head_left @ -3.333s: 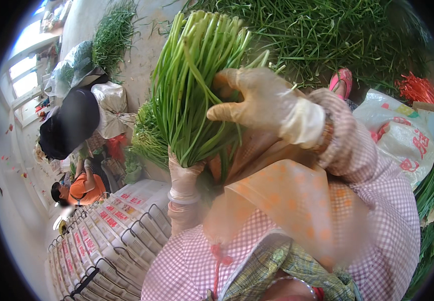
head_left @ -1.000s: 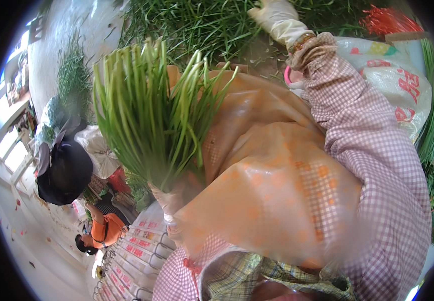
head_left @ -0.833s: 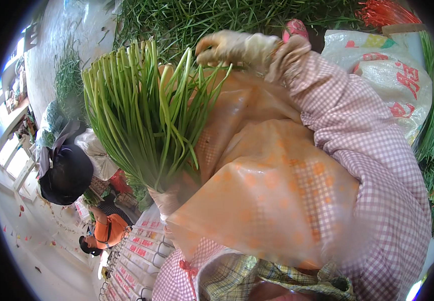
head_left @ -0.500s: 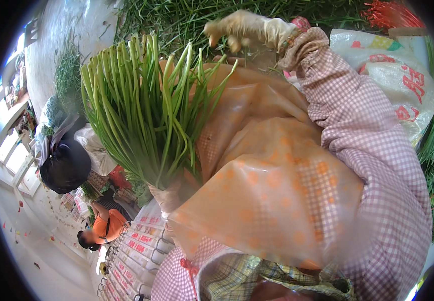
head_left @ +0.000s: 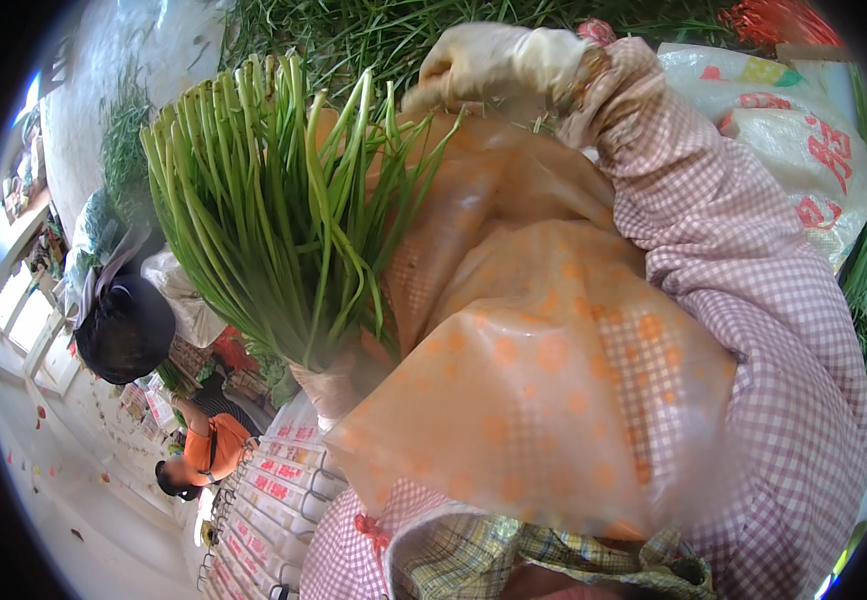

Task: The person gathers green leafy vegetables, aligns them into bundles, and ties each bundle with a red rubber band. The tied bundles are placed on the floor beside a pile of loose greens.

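Bundling step, mid-way by the look of it. Left hand (head_left: 338, 385), in a pale glove, is closed around the base of a bunch of green stalks (head_left: 283, 210) and holds it upright, tips fanned out toward the top of the view. The bunch sits at the person's left front, just beside the orange plastic apron (head_left: 543, 360) that covers the lap.

Right hand (head_left: 498, 65), also gloved, is raised at the top of the view, past the apron's upper edge, fingers curled into a loose fist. Cannot tell if anything is pinched inside it; no stalk clearly shows in it. It is apart from the bunch, close to the pile of loose greens (head_left: 373, 30) on the ground behind.

Checked pink sleeve (head_left: 753, 300) runs up the right arm. 2 other people sit at lower left, by a stack of white crates (head_left: 273, 500); not the wearer's hands.

Judgement: next move likely calls for the right hand to come across to the bunch while the left keeps its base tight, so stalks don't slip or splay.
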`<state>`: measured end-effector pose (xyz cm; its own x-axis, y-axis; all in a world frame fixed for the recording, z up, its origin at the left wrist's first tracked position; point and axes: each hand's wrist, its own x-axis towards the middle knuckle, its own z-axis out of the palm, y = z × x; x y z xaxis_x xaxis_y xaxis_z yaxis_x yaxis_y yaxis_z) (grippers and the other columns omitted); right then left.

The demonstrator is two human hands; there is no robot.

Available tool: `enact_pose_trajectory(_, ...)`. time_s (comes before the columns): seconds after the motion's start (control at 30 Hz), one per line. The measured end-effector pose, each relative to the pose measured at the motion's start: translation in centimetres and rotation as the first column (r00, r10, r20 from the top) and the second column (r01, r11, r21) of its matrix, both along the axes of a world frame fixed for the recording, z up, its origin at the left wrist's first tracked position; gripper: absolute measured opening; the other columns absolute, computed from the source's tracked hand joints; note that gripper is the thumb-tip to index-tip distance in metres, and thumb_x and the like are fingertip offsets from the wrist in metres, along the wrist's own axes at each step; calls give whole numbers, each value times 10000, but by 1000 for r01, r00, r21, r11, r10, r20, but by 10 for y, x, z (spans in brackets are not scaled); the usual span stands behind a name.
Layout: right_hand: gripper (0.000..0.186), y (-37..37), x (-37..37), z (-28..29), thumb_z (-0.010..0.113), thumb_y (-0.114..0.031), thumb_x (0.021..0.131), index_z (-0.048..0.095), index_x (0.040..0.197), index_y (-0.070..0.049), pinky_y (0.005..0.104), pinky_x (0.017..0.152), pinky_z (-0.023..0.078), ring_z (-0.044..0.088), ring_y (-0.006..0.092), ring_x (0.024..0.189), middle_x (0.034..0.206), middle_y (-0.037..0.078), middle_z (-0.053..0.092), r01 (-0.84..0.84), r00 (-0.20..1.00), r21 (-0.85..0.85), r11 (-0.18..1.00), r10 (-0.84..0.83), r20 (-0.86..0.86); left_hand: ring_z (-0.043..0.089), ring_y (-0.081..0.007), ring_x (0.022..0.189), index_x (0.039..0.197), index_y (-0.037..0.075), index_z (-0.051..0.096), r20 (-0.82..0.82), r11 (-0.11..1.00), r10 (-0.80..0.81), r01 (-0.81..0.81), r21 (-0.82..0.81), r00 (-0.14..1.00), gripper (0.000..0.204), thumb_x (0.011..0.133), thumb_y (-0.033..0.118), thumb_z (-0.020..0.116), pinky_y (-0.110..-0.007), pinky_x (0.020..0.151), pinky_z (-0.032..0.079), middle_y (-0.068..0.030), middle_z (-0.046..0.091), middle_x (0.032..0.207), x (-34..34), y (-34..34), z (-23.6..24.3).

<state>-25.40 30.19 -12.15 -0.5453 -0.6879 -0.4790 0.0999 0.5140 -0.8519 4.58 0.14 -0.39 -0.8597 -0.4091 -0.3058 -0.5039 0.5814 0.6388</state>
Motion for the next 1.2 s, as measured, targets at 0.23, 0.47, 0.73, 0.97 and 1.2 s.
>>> enact_pose_trajectory(0.23, 222, -10, 18, 3, 708, -293, 874, 734, 947, -85, 300, 533, 427, 523, 94, 581, 660, -22, 612, 140, 975, -154, 978, -109, 196, 578, -302, 1070, 1320, -46, 459, -1, 1000, 4, -4, -2, 1000, 717, 649, 8, 709, -429, 968, 441, -187, 592, 1222, -1, 1, 2)
enact_pose_trajectory(0.47, 222, -13, 16, -9, 692, -289, 814, 720, 857, -74, 349, 650, 492, 606, 175, 685, 734, 50, 676, 244, 965, -173, 954, -222, 138, 580, -289, 1067, 1322, -37, 458, -1, 1000, 3, -3, 3, 1000, 717, 651, -2, 707, -421, 966, 446, -176, 594, 1218, -1, 0, 2)
enact_pose_trajectory(0.73, 285, -14, 21, 32, 712, -344, 848, 734, 907, -66, 335, 625, 495, 616, 151, 683, 726, 15, 664, 181, 943, -327, 927, -70, 324, 582, -275, 1063, 1324, -26, 456, 3, 1000, -1, 1, 4, 1000, 717, 652, -14, 705, -411, 965, 450, -163, 596, 1213, -3, 3, 3)
enact_pose_trajectory(0.97, 228, -5, -4, -3, 672, -241, 852, 689, 888, -16, 293, 470, 478, 564, 144, 465, 716, 75, 683, 455, 703, -563, 690, 109, 703, 585, -263, 1060, 1327, -17, 454, 4, 1000, -2, 2, -1, 1000, 718, 653, -24, 704, -402, 964, 455, -152, 598, 1209, -5, 4, 5)
enact_pose_trajectory(1.2, 216, 13, -15, 20, 596, -227, 952, 687, 993, -35, 262, 454, 476, 597, 141, 491, 682, 74, 670, 375, 896, -378, 846, -228, 380, 587, -250, 1057, 1329, -8, 453, -3, 1000, -2, 2, 9, 1000, 719, 655, -34, 702, -393, 963, 459, -141, 600, 1205, -8, 7, 2)
